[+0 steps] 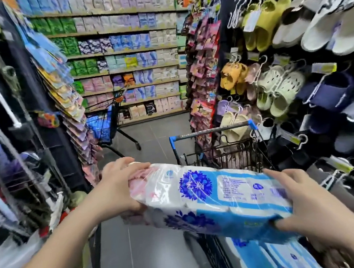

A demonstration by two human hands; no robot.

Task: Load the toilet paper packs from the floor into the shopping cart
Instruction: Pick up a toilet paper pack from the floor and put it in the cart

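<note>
A long white toilet paper pack (213, 197) with blue flower print hangs in the air, lying across the near end of the shopping cart (213, 132). My left hand (118, 188) grips its left end, fingers curled over the top. My right hand (306, 205) grips its right end, thumb on top. Below it, inside the cart's wire basket, lies another blue and white pack (278, 256). The cart's blue-cornered handle bar is at the far side.
Racks of hanging slippers (286, 83) crowd the right side, close to the cart. Wire racks with goods (22, 172) line the left. A second cart (107, 123) stands ahead by shelves of tissue products (124, 58). Grey floor (140, 247) runs between.
</note>
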